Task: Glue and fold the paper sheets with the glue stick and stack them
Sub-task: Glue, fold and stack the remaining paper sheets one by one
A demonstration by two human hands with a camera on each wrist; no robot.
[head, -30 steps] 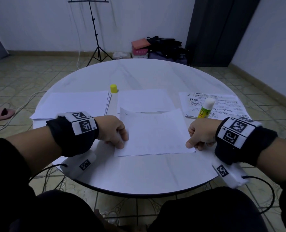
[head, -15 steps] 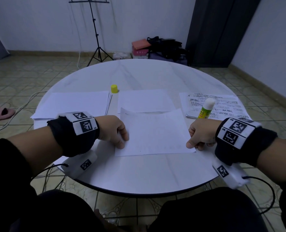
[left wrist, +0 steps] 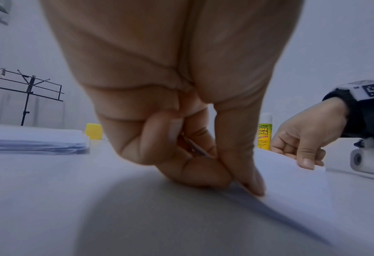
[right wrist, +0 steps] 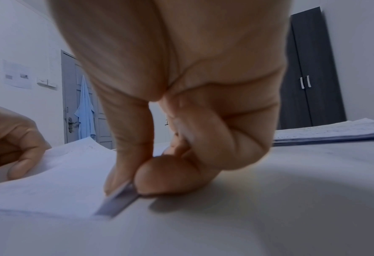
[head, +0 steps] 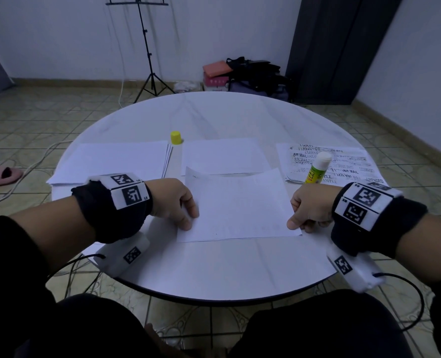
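Observation:
A white paper sheet (head: 240, 205) lies near the front of the round table (head: 214, 270), its far left corner slightly curled up. My left hand (head: 178, 205) pinches the sheet's near left edge between thumb and forefinger (left wrist: 238, 185). My right hand (head: 307, 210) pinches the near right corner (right wrist: 122, 190) the same way. An uncapped glue stick (head: 317, 167) with a green-yellow label stands upright just beyond my right hand. Its yellow cap (head: 176, 138) stands further back, left of centre.
A stack of blank sheets (head: 110, 161) lies at the left, one white sheet (head: 222, 156) behind the held one, and printed sheets (head: 343, 161) at the right. A music stand (head: 147, 47), bags (head: 255, 73) and a dark wardrobe (head: 338, 47) stand beyond the table.

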